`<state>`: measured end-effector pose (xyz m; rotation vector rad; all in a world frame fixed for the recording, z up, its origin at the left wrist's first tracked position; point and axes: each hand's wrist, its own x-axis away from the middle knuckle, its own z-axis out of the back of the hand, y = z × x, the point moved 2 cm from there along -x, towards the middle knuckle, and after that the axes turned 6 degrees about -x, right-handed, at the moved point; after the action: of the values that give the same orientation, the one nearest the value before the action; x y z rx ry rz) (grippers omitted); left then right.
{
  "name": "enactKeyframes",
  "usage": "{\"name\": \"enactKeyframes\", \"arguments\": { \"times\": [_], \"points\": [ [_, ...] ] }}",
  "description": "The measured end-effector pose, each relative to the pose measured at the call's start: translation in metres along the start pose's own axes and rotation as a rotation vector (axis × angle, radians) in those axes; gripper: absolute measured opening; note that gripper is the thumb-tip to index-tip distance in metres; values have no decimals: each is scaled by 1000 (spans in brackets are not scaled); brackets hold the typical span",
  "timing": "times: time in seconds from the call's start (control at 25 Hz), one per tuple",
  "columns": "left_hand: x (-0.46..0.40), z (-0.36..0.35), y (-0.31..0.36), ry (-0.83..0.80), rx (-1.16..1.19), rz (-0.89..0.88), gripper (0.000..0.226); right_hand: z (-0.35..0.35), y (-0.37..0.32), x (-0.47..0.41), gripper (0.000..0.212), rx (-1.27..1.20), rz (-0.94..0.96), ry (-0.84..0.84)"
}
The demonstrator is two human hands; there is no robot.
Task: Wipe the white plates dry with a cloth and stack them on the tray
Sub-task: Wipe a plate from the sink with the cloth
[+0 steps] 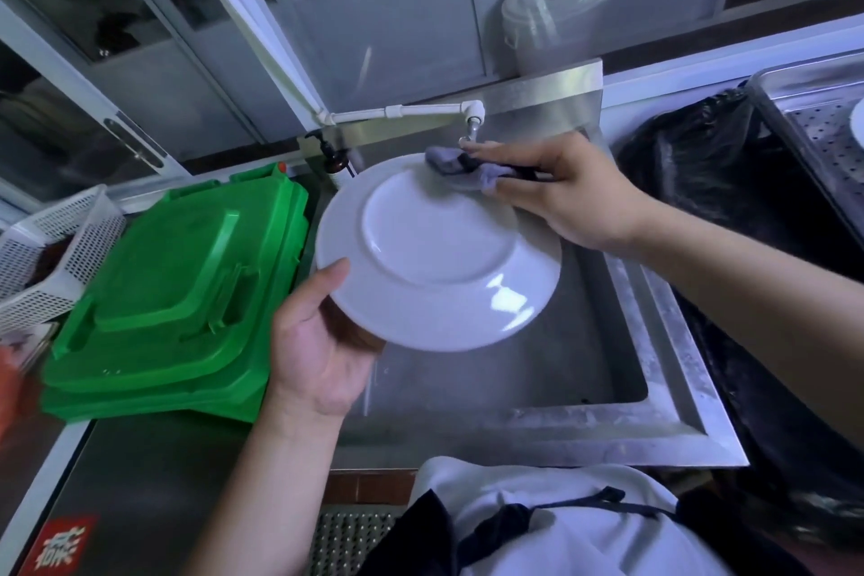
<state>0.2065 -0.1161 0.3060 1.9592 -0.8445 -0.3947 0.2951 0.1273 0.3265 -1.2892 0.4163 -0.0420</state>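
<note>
Baskets first: a white mesh basket sat at the far left edge, and just beside it a stack of green plastic lids lay flat on the counter. Next along, the left hand gripped the white plate at its lower-left rim, thumb curled over the upturned underside and the fingers hidden beneath it. And the plate was held up over the steel sink, bottom side facing the camera, tilted a little, its foot ring plain to see. Up at the plate's far rim, the grey cloth was bunched against the edge, just under the white tap. Over came the right hand, pinching that cloth between thumb and fingers and pressing it to the rim, the index finger stretched out along the top. Further right, a black bin bag stood beside the sink, and at the far right edge the perforated metal tray showed a sliver of something white, too cropped to tell what.
</note>
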Motion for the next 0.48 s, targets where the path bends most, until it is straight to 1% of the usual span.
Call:
{"name": "enactKeyframes", "arguments": {
  "times": [0.08, 0.16, 0.2, 0.32, 0.4, 0.48],
  "points": [
    [-5, 2, 0, 37, 22, -10, 50, -10, 19, 15, 29, -240, -107, 156],
    [-10, 3, -1, 78, 22, -12, 35, -27, 31, 30, 28, -336, -162, 303],
    [-12, 2, -3, 90, 9, -14, 32, -36, 35, 37, 30, -350, -179, 359],
    [-19, -4, -9, 114, -49, -23, 35, -59, 37, 57, 33, -314, -248, 469],
    [-23, -8, -15, 128, -63, -15, 41, -75, 33, 69, 30, -300, -282, 484],
    [-27, -9, -22, 155, -77, 1, 53, -90, 24, 79, 30, -296, -276, 474]
  ]
}}
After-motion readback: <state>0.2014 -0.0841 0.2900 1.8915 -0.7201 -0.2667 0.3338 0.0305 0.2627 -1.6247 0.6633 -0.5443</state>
